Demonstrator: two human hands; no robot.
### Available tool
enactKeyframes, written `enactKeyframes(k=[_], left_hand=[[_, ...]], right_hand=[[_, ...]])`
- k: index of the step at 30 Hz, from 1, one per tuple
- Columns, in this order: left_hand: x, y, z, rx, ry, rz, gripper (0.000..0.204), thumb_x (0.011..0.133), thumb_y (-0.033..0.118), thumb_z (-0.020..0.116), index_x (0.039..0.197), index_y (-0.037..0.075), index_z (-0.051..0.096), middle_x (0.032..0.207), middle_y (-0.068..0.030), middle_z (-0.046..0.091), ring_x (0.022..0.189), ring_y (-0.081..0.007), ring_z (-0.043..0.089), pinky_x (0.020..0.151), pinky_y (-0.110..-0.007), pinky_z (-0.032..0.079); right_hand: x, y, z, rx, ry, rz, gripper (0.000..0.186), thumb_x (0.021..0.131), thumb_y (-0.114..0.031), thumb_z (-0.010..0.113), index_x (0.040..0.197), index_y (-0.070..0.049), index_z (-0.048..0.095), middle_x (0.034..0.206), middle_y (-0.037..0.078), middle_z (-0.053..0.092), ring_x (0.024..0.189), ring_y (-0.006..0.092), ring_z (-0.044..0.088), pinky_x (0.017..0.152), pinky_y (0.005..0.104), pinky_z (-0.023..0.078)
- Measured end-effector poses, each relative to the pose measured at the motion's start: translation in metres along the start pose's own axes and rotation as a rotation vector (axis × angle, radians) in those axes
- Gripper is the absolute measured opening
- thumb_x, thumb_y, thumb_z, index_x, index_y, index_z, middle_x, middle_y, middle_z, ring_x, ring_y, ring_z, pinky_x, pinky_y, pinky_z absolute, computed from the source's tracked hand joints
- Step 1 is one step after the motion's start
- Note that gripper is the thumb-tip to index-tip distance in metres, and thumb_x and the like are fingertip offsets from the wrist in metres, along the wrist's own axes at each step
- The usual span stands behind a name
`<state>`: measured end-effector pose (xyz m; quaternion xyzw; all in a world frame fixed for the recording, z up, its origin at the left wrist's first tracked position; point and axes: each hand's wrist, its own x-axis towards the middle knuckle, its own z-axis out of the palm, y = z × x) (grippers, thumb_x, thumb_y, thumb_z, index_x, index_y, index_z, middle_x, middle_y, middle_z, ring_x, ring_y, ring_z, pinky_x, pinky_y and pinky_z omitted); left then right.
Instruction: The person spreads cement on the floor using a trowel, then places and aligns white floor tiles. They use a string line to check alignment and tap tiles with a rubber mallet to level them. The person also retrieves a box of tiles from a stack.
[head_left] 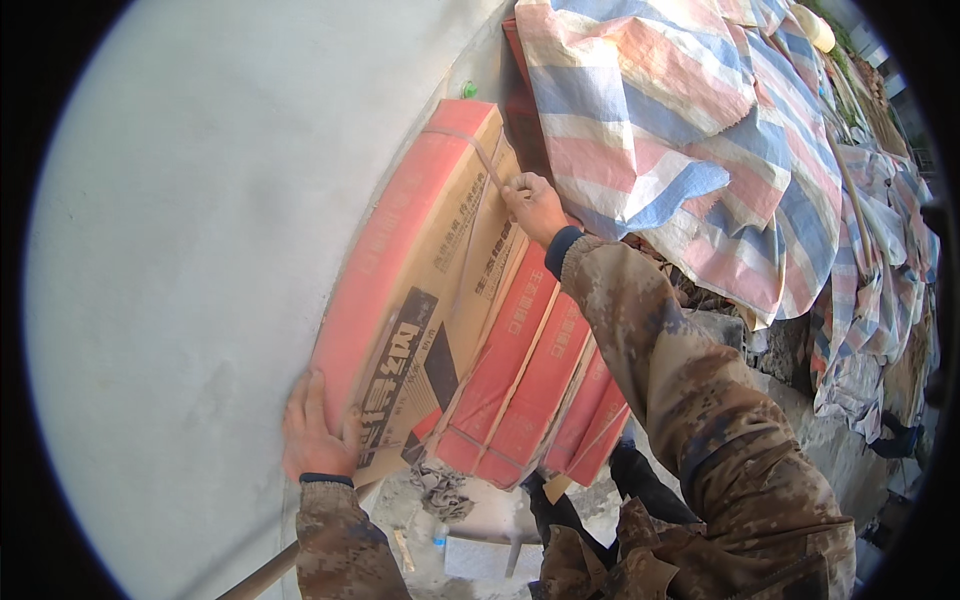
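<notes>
A long red and brown cardboard box [400, 240] stands on edge against the pale wall, tilted slightly in the view. Its near end is gripped by my left hand [320, 430], with the fingers on the red side and the thumb on the brown face. Across its far end runs a thin packing strap [468, 141], and my right hand [535, 205] is closed on it at the box's edge. Several more red boxes [510, 360] lean side by side to the right of this one, also strapped. My right forearm partly covers them.
A striped red, white and blue tarpaulin [680, 120] drapes over things at the far right. The plastered wall [180, 250] fills the left side. A wooden pole [268, 575] lies below my left wrist. Crumpled grey material [440, 495] sits by the boxes' near ends, on rough ground.
</notes>
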<state>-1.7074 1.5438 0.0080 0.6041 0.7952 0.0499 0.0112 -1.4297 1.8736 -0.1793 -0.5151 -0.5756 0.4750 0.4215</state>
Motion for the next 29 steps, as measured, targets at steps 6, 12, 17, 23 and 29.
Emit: enactKeyframes(k=[6, 12, 17, 23, 29], left_hand=[[0.0, 0.001, -0.001, -0.013, 0.015, 0.012, 0.068, 0.076, 0.024, 0.074, 0.139, 0.012, 0.052, 0.141, -0.0118, 0.052, 0.125, -0.0344, 0.051, 0.104, -0.044, 0.045], [0.001, 0.004, -0.002, -0.026, 0.012, 0.009, 0.067, 0.076, 0.022, 0.074, 0.138, 0.01, 0.053, 0.14, -0.0134, 0.052, 0.125, -0.0353, 0.051, 0.104, -0.044, 0.044], [0.001, 0.002, -0.001, -0.036, 0.016, 0.019, 0.067, 0.075, 0.022, 0.074, 0.138, 0.009, 0.053, 0.139, -0.0143, 0.052, 0.125, -0.036, 0.051, 0.105, -0.045, 0.044], [0.0, 0.003, -0.001, -0.029, 0.007, 0.003, 0.067, 0.075, 0.023, 0.074, 0.137, 0.009, 0.053, 0.14, -0.0144, 0.052, 0.126, -0.036, 0.051, 0.105, -0.045, 0.044], [0.001, 0.002, -0.002, -0.022, -0.013, -0.003, 0.068, 0.076, 0.024, 0.075, 0.139, 0.01, 0.052, 0.141, -0.0147, 0.051, 0.126, -0.0358, 0.051, 0.106, -0.044, 0.044]], right_hand=[[0.001, -0.006, -0.008, 0.271, -0.115, 0.229, 0.016, 0.094, -0.014, 0.067, 0.093, -0.001, 0.058, 0.082, 0.006, 0.061, 0.065, 0.0146, 0.063, 0.06, 0.03, 0.056], [-0.003, -0.01, -0.008, 0.371, -0.135, 0.27, 0.013, 0.094, -0.014, 0.066, 0.096, -0.002, 0.06, 0.083, 0.005, 0.061, 0.066, 0.014, 0.063, 0.059, 0.0301, 0.059], [0.0, -0.004, -0.017, 0.407, -0.22, 0.387, 0.011, 0.097, -0.017, 0.064, 0.095, -0.007, 0.06, 0.089, 0.003, 0.063, 0.078, 0.0134, 0.065, 0.07, 0.032, 0.059], [0.003, 0.002, -0.022, 0.458, -0.266, 0.387, 0.009, 0.097, -0.016, 0.063, 0.095, -0.007, 0.06, 0.089, 0.005, 0.063, 0.077, 0.0147, 0.064, 0.075, 0.0327, 0.059], [0.011, 0.0, -0.014, 0.415, -0.202, 0.391, 0.021, 0.088, -0.021, 0.069, 0.093, -0.003, 0.061, 0.085, 0.008, 0.063, 0.075, 0.0195, 0.065, 0.072, 0.0348, 0.059]])
